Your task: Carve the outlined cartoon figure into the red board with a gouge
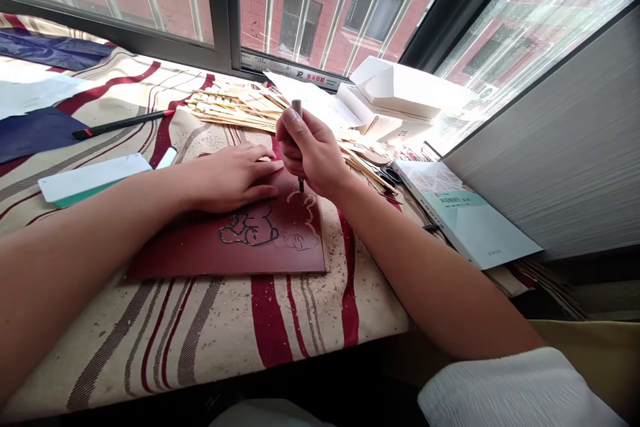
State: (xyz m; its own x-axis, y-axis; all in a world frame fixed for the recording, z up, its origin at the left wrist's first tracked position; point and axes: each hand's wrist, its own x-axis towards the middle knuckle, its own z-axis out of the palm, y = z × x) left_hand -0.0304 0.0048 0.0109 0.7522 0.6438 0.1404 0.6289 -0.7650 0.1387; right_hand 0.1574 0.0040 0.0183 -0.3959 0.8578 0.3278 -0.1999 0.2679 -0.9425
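Observation:
A reddish-brown board [185, 253] lies flat on the striped cloth, with a cartoon bear outline [250, 232] and pale cut lines [311, 213] on its right part. My left hand [230, 177] rests on the board's far side, fingers stretched out and holding nothing. Wrapped round an upright carving tool [297, 107] is my right hand [317, 153]. The tool's rounded handle end shows above the fist, and its dark tip meets the board by the pale lines at the upper right. Most of the handle is hidden in my fingers.
Small shavings dot the striped cloth [220, 340]. Thin wood strips [240, 107] and an opened white box [400, 97] lie by the window. At right are black scissors [387, 177] and a book [465, 213]. A black-red pen [125, 123] and a white-green card [95, 177] lie left.

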